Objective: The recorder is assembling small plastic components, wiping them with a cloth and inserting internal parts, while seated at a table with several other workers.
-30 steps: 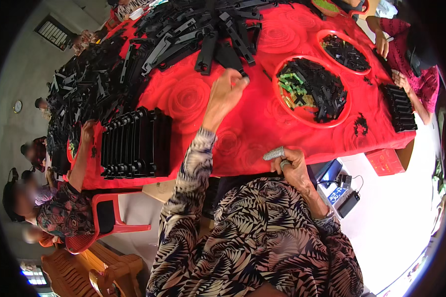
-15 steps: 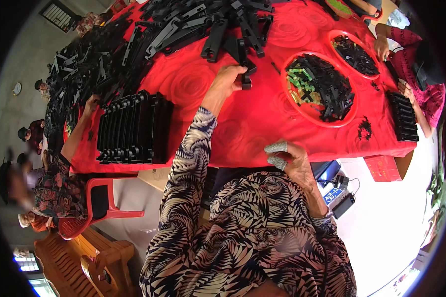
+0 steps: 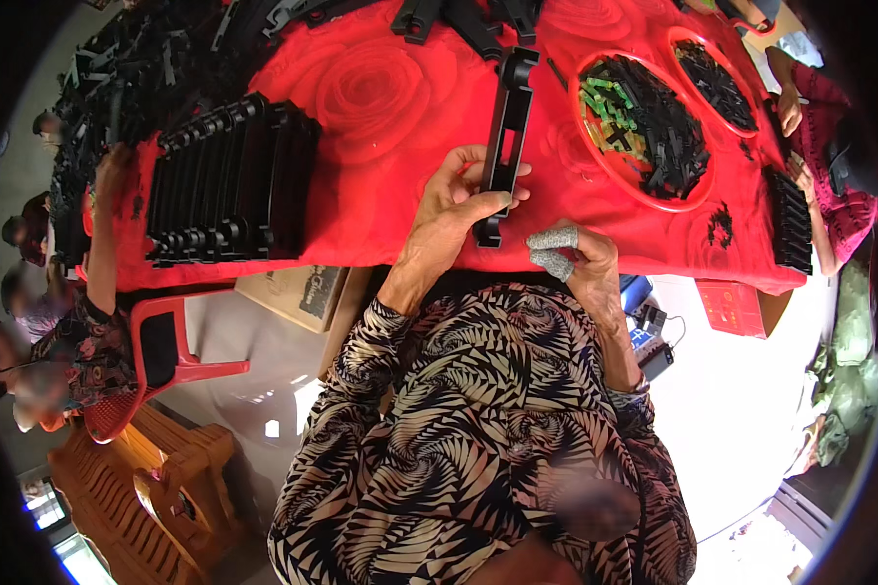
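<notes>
A long black plastic frame piece (image 3: 509, 127) with a slot along its middle stands nearly upright in my left hand (image 3: 463, 195). The thumb crosses its front near the lower end, and the fingers wrap behind it. To the right, just over the table's front edge, my right hand (image 3: 587, 261) is closed in a pinch. Grey fabric covers sit on its thumb and forefinger. Whatever lies between those fingertips, if anything, is too small to make out. A row of similar black pieces (image 3: 229, 185) stands stacked on the red cloth to the left of my left hand.
Red cloth (image 3: 361, 93) covers the table. Red-rimmed basins (image 3: 644, 207) on the right hold small black and green parts. Loose black pieces (image 3: 419, 18) are heaped at the far side. Other people work at both sides. A red chair (image 3: 200, 369) stands at left.
My left hand has drawn the black frame piece from near the heap toward me and raised it upright. The right hand's fingertips have come closer together. The view has shifted.
</notes>
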`<state>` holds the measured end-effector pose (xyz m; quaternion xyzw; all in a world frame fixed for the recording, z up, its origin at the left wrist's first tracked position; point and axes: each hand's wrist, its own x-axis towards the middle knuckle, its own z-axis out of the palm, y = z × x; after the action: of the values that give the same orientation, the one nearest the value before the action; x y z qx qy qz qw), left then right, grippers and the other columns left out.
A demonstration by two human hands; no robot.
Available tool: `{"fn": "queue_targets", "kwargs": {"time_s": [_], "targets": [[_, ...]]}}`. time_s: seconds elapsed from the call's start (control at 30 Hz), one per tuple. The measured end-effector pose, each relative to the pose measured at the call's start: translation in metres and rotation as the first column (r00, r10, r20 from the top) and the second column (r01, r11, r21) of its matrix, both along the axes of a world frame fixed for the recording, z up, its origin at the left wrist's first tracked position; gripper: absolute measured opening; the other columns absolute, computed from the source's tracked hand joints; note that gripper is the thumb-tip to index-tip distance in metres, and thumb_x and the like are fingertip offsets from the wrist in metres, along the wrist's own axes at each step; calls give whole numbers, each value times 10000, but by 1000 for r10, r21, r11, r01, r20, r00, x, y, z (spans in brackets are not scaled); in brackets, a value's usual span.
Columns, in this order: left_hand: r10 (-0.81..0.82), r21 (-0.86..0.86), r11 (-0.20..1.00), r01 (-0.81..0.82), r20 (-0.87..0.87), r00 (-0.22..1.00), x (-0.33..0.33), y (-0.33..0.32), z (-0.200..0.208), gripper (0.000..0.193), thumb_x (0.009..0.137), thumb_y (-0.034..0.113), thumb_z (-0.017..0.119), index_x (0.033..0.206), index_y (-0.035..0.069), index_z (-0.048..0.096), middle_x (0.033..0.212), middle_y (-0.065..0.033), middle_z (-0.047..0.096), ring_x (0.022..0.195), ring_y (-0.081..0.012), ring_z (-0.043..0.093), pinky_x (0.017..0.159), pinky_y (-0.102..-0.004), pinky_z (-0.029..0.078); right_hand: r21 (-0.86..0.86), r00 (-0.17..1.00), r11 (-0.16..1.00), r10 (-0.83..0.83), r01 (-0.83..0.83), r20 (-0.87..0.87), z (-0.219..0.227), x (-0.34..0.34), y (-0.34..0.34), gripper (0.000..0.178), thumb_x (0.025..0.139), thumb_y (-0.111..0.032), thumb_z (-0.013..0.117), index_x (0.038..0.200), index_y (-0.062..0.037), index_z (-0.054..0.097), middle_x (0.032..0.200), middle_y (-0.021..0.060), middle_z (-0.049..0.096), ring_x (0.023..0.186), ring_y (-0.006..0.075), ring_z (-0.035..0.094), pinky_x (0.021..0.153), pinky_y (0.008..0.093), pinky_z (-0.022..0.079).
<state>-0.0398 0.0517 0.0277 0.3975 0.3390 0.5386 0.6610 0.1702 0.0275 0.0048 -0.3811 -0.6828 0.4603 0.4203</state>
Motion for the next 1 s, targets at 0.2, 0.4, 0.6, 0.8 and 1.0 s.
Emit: {"fn": "queue_targets", "kwargs": {"time_s": [0.2,0.4,0.6,0.8,1.0], "targets": [[54,-26,998,-51,127,990,7,-9,-9,458,874,30,640,1293,26,454,1166,-160,639,965,-214,651,905,-345,508,1,1000,1000,-17,17,3,-5,-1,0,219,760,80,747,955,-15,713,896,76,712,827,166,664,754,288,528],[91,-204,979,-31,291,952,12,-14,-17,401,1051,359,411,1289,48,494,1122,-159,648,856,-195,638,774,-331,519,91,1000,996,4,-2,-16,-2,-2,0,244,759,85,754,976,-17,709,899,81,707,820,166,662,752,276,507],[103,-192,980,-49,282,954,18,-20,-28,312,1038,305,471,1170,30,539,1075,-168,663,831,-213,652,751,-328,530,72,1000,997,6,-7,26,2,-5,-8,228,761,35,777,972,-19,708,926,76,701,863,178,677,752,290,515],[107,-273,962,31,476,873,5,-14,-57,328,1030,322,490,1118,15,560,984,-149,647,814,-222,636,743,-335,524,154,986,985,-99,79,132,7,6,-10,262,741,10,804,984,-12,708,926,101,709,847,199,689,749,298,533],[112,-238,971,2,462,880,9,-17,-49,330,1038,324,469,1086,10,556,974,-141,631,820,-213,621,750,-334,511,488,752,750,-610,447,248,21,64,42,196,786,23,738,979,-2,716,877,140,715,772,222,696,678,305,540]]}}
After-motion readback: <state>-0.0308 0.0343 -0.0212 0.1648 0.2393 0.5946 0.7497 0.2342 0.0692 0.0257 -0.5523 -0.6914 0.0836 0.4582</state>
